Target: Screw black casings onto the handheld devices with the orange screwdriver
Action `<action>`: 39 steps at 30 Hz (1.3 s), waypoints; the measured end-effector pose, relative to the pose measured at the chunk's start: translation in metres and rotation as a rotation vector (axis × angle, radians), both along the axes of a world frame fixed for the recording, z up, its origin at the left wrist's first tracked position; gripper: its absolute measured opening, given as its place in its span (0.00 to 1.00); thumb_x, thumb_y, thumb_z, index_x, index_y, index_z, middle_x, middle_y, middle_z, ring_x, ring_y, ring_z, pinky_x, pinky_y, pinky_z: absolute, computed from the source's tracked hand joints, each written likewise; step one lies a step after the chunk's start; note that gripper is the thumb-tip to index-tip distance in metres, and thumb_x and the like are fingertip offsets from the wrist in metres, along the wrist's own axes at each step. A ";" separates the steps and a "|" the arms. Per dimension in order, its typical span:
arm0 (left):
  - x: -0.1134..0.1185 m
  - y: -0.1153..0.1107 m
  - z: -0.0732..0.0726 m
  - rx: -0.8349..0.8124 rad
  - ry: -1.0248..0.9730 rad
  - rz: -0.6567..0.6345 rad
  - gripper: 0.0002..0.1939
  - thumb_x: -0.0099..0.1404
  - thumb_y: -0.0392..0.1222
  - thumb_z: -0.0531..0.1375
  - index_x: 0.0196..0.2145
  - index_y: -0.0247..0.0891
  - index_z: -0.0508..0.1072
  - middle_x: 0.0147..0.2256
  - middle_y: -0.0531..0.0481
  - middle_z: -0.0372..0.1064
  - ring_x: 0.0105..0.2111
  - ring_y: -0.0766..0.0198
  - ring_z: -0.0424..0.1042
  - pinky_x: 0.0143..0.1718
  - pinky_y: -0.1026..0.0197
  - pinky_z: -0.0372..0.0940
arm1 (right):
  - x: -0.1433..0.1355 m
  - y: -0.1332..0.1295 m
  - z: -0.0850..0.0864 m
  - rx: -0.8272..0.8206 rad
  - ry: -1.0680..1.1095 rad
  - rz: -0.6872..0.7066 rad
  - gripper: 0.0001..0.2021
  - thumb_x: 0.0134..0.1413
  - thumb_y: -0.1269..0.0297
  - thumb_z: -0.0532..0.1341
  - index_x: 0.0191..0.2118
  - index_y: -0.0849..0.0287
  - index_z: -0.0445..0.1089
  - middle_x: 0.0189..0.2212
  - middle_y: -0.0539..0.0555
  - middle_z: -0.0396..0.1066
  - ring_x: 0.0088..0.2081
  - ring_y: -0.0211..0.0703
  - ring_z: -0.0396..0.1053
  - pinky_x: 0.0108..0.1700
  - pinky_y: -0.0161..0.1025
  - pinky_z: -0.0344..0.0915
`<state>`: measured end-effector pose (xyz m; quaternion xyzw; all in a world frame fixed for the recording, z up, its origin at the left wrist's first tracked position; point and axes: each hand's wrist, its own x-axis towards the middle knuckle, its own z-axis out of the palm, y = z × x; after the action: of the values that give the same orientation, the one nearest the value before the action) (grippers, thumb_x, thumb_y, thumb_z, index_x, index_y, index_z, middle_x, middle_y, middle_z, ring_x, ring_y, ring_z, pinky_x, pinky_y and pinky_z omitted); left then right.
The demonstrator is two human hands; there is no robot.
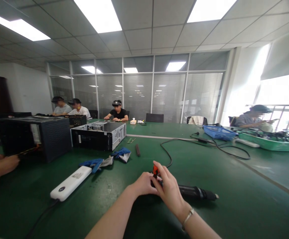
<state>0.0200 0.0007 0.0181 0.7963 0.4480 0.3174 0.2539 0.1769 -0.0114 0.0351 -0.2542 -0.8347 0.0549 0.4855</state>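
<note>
My right hand (168, 187) is closed around the upright red-and-black handle of a screwdriver (155, 170), its fingers near the top. Close against it, my left hand (144, 184) is closed on the near end of a black cylindrical tool (195, 192). That tool lies on its side over the green table (124, 212) and points right, with a small metal tip at its far end. The screwdriver's lower end and the place where it meets the black tool are hidden by my fingers.
Another person's hands (1, 166) work at a dark computer case (57, 137) on the left. Nearby are an open case (97, 137), blue-grey gloves (97, 164), a white power strip (71, 184), a brown bar (138, 150), a cable (168, 151), and blue (219, 132) and green (274, 142) baskets.
</note>
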 end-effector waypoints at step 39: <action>0.000 0.001 0.000 -0.035 0.093 0.049 0.13 0.50 0.42 0.69 0.31 0.30 0.79 0.27 0.51 0.75 0.28 0.62 0.70 0.29 0.66 0.61 | 0.000 0.000 0.002 -0.052 0.021 0.007 0.26 0.62 0.72 0.50 0.64 0.52 0.49 0.46 0.56 0.67 0.44 0.44 0.69 0.46 0.40 0.69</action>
<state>0.0196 0.0013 0.0185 0.7944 0.4843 0.2783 0.2386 0.1773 -0.0113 0.0367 -0.2634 -0.8285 0.0808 0.4875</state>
